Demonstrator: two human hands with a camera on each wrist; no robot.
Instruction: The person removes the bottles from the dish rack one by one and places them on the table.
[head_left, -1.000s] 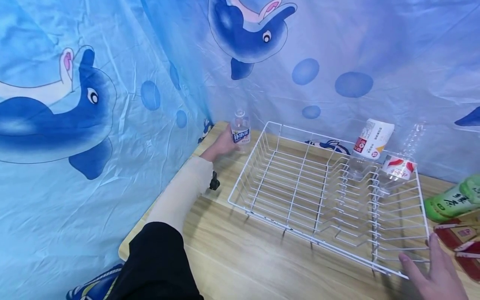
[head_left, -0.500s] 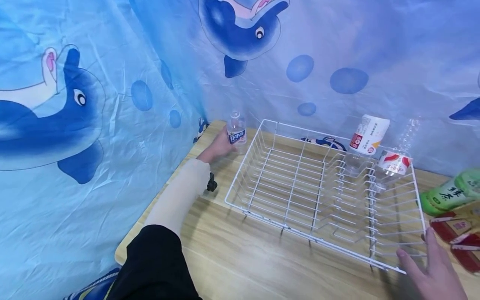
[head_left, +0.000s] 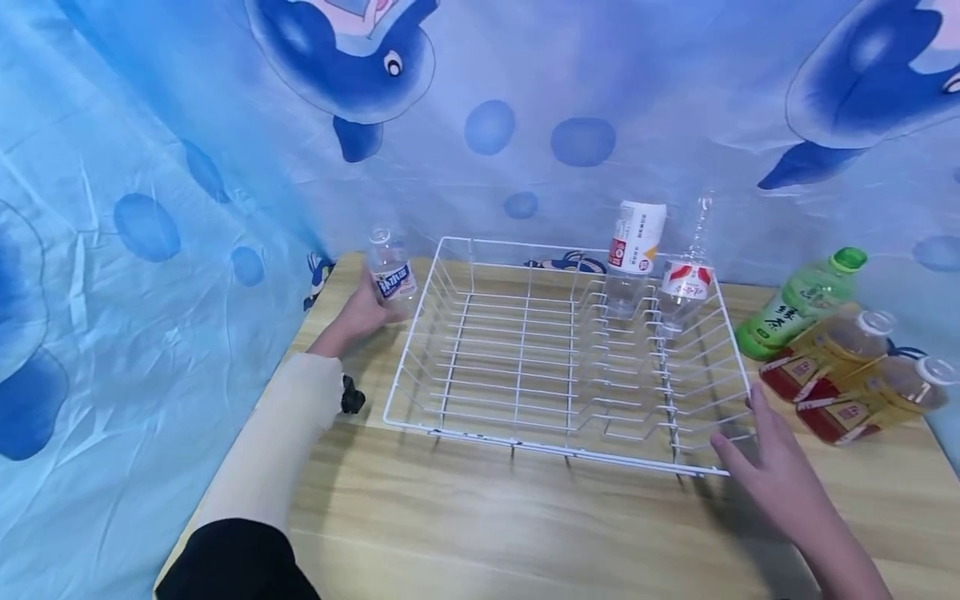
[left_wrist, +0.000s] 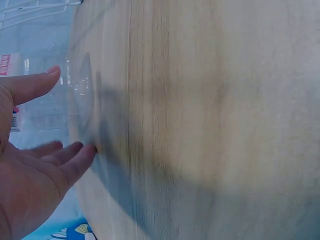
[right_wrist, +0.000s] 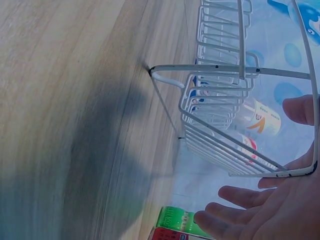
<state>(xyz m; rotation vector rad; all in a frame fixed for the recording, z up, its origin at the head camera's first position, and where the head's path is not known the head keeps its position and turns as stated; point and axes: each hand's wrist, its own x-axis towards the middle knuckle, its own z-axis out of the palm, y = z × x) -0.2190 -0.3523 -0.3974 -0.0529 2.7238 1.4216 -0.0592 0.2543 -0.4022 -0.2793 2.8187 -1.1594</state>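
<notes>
A clear plastic bottle with a blue-and-white label stands upright at the table's back left corner. My left hand is at its left side; in the left wrist view the thumb and straight fingers spread apart close to the bottle's clear base. A white wire dish rack stands on the table, right of that bottle. At the rack's front right corner, my right hand straddles the rim, thumb inside and loosely extended fingers outside. Two clear bottles, one white-labelled and one red-and-white-labelled, stand in the rack's back right slots.
A green tea bottle and two amber drink bottles with red labels stand right of the rack. A blue dolphin-print curtain hangs behind and left of the table.
The head view has swung right, bringing the green and amber bottles fully into sight. Both hands keep their places at the left bottle and the rack's corner.
</notes>
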